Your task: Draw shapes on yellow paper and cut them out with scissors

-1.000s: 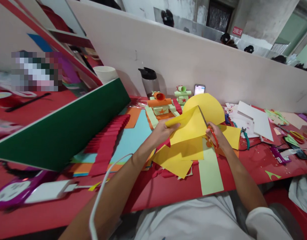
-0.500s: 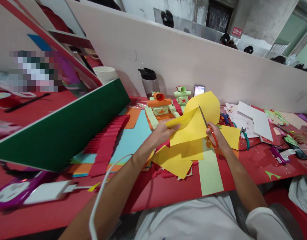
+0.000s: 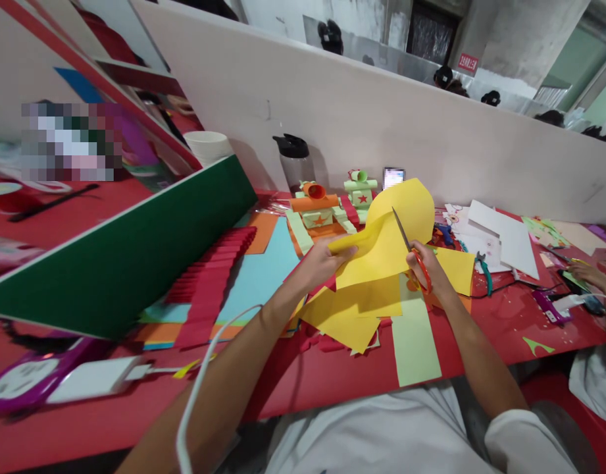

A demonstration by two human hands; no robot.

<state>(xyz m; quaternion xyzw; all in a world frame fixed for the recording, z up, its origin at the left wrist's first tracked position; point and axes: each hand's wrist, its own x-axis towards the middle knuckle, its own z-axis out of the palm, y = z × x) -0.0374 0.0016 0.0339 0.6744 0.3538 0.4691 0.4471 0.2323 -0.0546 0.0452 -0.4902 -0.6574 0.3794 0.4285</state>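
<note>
My left hand (image 3: 327, 260) pinches the left end of a large yellow paper sheet (image 3: 406, 210), which bends upward and curls at its far side. In my right hand (image 3: 428, 263) are orange-handled scissors (image 3: 421, 268), their blade pointing up and away across the sheet. Whether the blades are closed on the paper is hard to make out. Below the sheet lie yellow paper pieces (image 3: 352, 322) and a pale green strip (image 3: 420, 342). Behind it stand an orange and green paper model (image 3: 315, 214) and a smaller green one (image 3: 360, 196), each with a red or orange star.
A green board (image 3: 135, 250) leans at left beside pleated red paper (image 3: 204, 283). Cables cross the red table (image 3: 293, 388). At the back are a bottle (image 3: 293, 158) and a phone (image 3: 394, 178). Pliers (image 3: 484, 273), white boards (image 3: 510, 237) and another person's hand (image 3: 591, 271) are at right.
The yellow sheet's curled far part has shifted and bulged slightly. Both my hands stay almost in place. The other person's hand at right has moved a little.
</note>
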